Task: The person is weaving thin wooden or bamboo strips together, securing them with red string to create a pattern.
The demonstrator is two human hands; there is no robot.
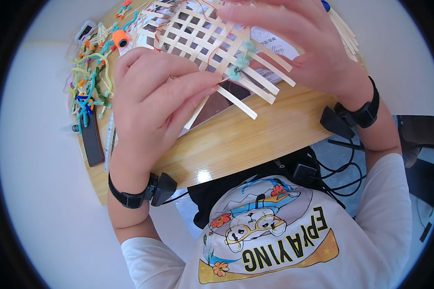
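A lattice woven from pale flat strips is held tilted above the table's near side, loose strip ends pointing toward me. Reddish thread winds through it in places. Along its right part sits a fuzzy light-green piece with several fluffy bumps. My left hand is closed in a pinch at the lattice's near edge, beside the lowest bump; a thin strand shows at its fingertips, but what they grip is too small to name. My right hand grips the lattice's right side, its thumb by the strips and its fingers reaching over the far part.
Colourful fuzzy stems lie heaped at the table's left, near an orange cylinder and a dark bar. Printed sheets lie beneath the lattice. More pale strips rest at the far right. Black cables hang below the table edge.
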